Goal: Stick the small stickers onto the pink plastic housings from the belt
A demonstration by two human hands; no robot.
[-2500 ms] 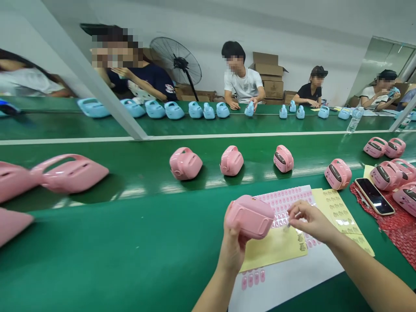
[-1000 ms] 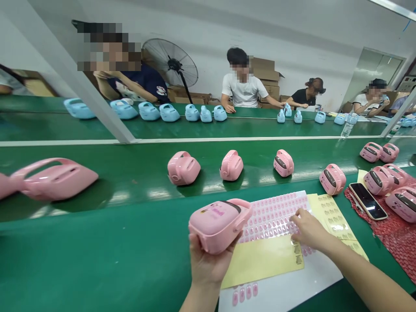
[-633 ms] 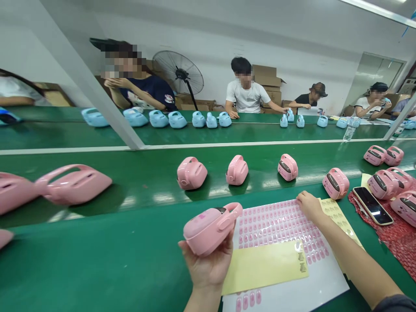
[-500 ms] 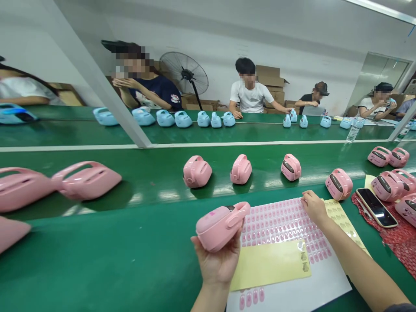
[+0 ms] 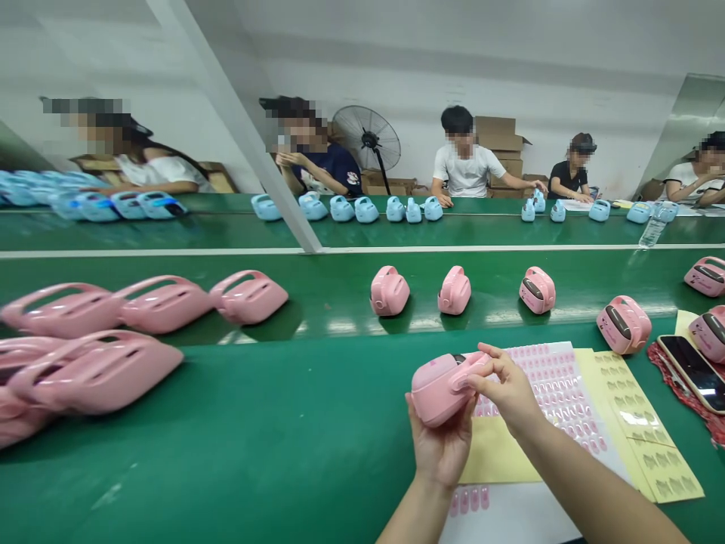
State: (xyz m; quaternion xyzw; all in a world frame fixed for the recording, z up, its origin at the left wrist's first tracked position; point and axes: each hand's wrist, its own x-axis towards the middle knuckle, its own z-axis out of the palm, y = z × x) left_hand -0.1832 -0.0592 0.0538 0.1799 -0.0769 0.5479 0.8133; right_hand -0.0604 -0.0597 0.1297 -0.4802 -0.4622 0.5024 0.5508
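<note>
My left hand (image 5: 442,446) is closed from below around a pink handled plastic device (image 5: 436,397), holding it tilted above the table. At the device's handle, my right hand (image 5: 507,385) has thumb and fingers pinched against the side. Whether a small sticker sits between those fingertips is hidden. Under and behind the hands lies a white sheet of pink oval stickers (image 5: 552,378), several rows deep. A yellow backing sheet (image 5: 498,453) partly covers it. To its right is another yellow sheet with clear shaped stickers (image 5: 651,415).
Pink devices (image 5: 249,296) stand along the green belt (image 5: 334,302), with more piled at left (image 5: 102,370). A phone (image 5: 694,370) rests on red mesh at right. Across the line, co-workers sit behind blue devices (image 5: 343,208). A slanted post (image 5: 243,121) rises at left.
My right hand has left the sticker sheet and come over to the device's handle. The view has turned left, so everything appears further right.
</note>
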